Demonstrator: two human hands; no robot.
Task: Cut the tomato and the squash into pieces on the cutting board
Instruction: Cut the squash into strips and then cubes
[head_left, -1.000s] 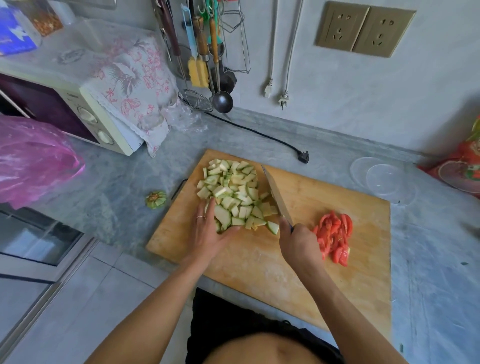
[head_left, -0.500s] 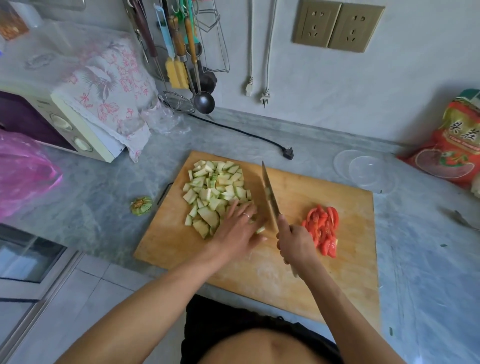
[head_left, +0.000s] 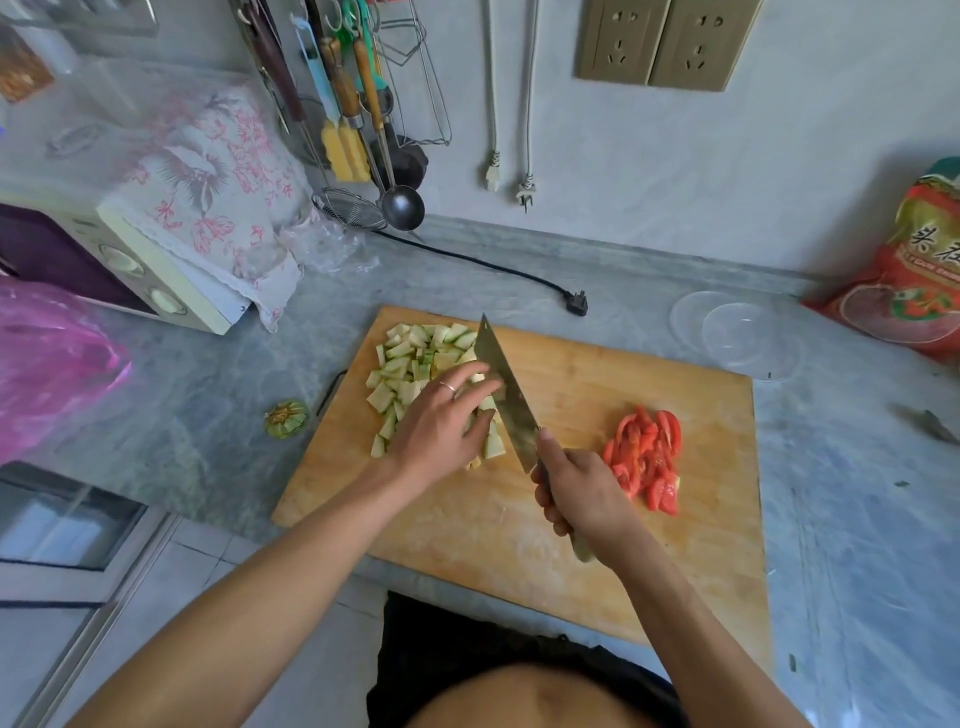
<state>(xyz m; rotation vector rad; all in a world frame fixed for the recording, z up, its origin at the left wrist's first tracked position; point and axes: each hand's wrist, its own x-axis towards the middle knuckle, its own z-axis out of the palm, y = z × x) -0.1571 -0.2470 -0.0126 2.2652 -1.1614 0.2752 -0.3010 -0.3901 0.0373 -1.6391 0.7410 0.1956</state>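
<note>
A wooden cutting board (head_left: 597, 519) lies on the grey counter. Several pale green squash pieces (head_left: 410, 364) are heaped at its far left. Red tomato slices (head_left: 647, 457) lie in a pile at its right. My left hand (head_left: 441, 426) lies over the near side of the squash heap, fingers stretched toward the blade. My right hand (head_left: 582, 488) grips the handle of a knife (head_left: 506, 389), whose blade stands against the right side of the squash heap, tip pointing away from me.
A cut squash stem end (head_left: 285, 418) lies on the counter left of the board. Clear plastic lids (head_left: 737, 332) sit beyond the board's right corner, a red bag (head_left: 909, 280) further right. A microwave (head_left: 119, 270), pink bag (head_left: 47, 358), hanging utensils (head_left: 358, 130) and a loose plug (head_left: 576, 302) are at the back.
My left hand has gone from the left side of the squash heap across to its right side by the blade. The knife has drawn closer to the heap.
</note>
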